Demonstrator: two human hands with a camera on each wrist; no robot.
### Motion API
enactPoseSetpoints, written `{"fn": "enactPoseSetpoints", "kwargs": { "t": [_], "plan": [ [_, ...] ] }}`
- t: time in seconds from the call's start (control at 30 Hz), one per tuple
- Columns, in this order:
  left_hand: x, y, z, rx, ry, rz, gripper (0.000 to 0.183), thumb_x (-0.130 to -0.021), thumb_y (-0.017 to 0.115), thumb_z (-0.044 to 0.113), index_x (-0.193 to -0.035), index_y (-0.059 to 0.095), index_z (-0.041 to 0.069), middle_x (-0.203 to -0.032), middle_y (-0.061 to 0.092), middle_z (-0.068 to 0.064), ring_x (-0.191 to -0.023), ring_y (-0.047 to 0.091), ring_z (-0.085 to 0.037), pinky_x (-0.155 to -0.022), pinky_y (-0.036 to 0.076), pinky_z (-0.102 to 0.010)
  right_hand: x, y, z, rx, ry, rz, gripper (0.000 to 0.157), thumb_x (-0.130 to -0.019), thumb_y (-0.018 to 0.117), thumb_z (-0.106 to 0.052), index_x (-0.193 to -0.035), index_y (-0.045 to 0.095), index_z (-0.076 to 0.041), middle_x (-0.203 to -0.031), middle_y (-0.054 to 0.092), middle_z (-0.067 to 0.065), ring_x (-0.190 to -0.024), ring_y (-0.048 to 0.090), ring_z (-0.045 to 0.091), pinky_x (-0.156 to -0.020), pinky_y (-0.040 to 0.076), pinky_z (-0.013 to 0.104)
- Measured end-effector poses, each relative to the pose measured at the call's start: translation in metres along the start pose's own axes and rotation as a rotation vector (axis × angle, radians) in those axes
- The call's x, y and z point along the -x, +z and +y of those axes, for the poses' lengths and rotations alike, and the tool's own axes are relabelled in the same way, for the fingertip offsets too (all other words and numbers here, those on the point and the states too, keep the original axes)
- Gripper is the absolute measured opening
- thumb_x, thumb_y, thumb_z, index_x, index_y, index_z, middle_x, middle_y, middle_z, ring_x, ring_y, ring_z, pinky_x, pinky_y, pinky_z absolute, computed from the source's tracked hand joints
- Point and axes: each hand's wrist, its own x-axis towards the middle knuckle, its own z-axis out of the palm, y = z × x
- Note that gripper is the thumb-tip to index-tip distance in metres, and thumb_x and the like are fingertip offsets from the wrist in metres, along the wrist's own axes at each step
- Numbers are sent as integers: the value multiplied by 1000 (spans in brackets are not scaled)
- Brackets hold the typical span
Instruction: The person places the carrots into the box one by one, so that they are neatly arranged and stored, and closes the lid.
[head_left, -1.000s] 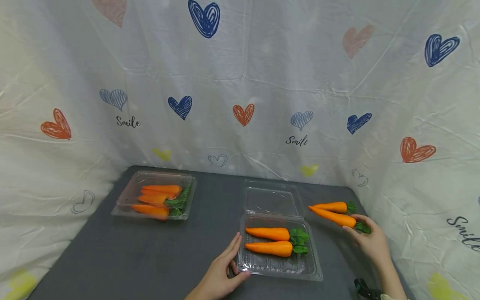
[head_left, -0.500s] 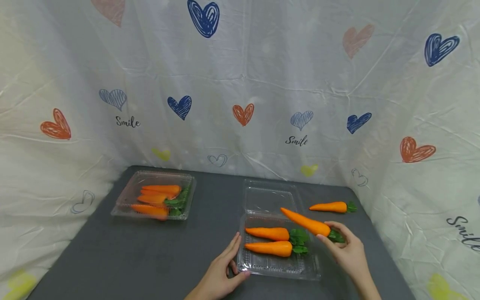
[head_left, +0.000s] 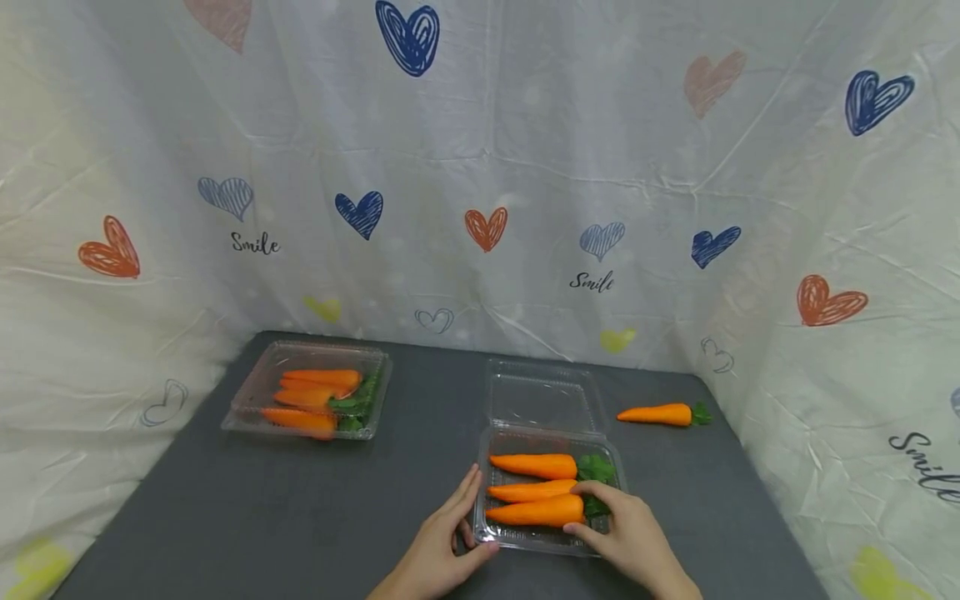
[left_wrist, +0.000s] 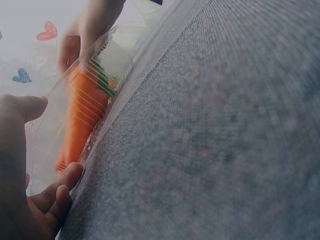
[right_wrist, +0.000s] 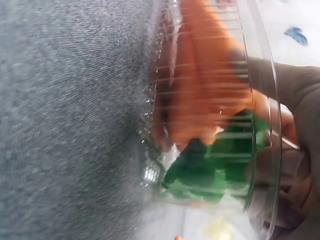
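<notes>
A clear plastic clamshell box (head_left: 630, 546) stands with its lid tipped back, and inside lie carrots with green tops: a far carrot (head_left: 534, 466), a middle carrot (head_left: 528, 491) and a near carrot (head_left: 536, 511). My right hand (head_left: 630, 533) pinches the near carrot by its thick end, thumb on the near side and fingers over the top. At the box's left front corner, my left hand (head_left: 442, 533) rests with fairly straight fingers along the side and the thumb at the front edge. Through the box wall, the left wrist view shows a carrot (left_wrist: 82, 110) under the right hand.
Another carrot (head_left: 660, 414) lies on the grey table (head_left: 390, 517), right of the open lid (head_left: 543, 398). A closed clear box (head_left: 255, 408) with several carrots stands at the back left. White cloth (head_left: 480, 108) printed with hearts hangs behind and at both sides.
My right hand has brought a carrot leftward from beside the lid, down into the box, nearest the front. The left hand stays at the box's corner.
</notes>
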Motion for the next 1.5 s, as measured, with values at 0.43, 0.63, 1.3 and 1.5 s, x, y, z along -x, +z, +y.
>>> {"fn": "enactPoseSetpoints", "kwargs": {
  "t": [0.43, 0.63, 1.3, 1.5],
  "plan": [
    [0, 0, 0, -4, 4, 20, 92, -98, 78, 39, -170, 27, 13, -177, 19, -10, -75, 57, -4, -61, 50, -22, -13, -15, -11, 111, 41, -216, 54, -77, 93, -50, -119, 79, -20, -114, 79, 3, -101, 74, 29, -86, 59, 56],
    [0, 1, -1, -12, 13, 20, 92, -98, 78, 41, -169, 27, 12, -177, 20, -10, -74, 56, -1, -62, 49, -21, -15, -23, -10, 83, 30, -244, 57, -81, 90, -51, -125, 76, -18, -109, 80, -3, -95, 74, 21, -83, 60, 51],
    [-1, 0, -3, -2, 4, 19, 93, -98, 77, 43, -170, 26, 13, -177, 19, -9, -74, 57, -1, -62, 50, -21, -51, -75, 85, -66, 188, 343, 70, -98, 80, -36, -153, 51, -5, -145, 59, 23, -54, 67, 27, -50, 48, 30],
    [0, 1, -5, -8, 3, 11, 94, -98, 77, 45, -170, 26, 13, -177, 19, -9, -74, 57, 0, -62, 50, -21, -68, -87, 136, -92, 283, 387, 79, -99, 77, -39, -160, 42, -3, -130, 70, 25, -59, 69, 27, -65, 53, 33]
  ]
}}
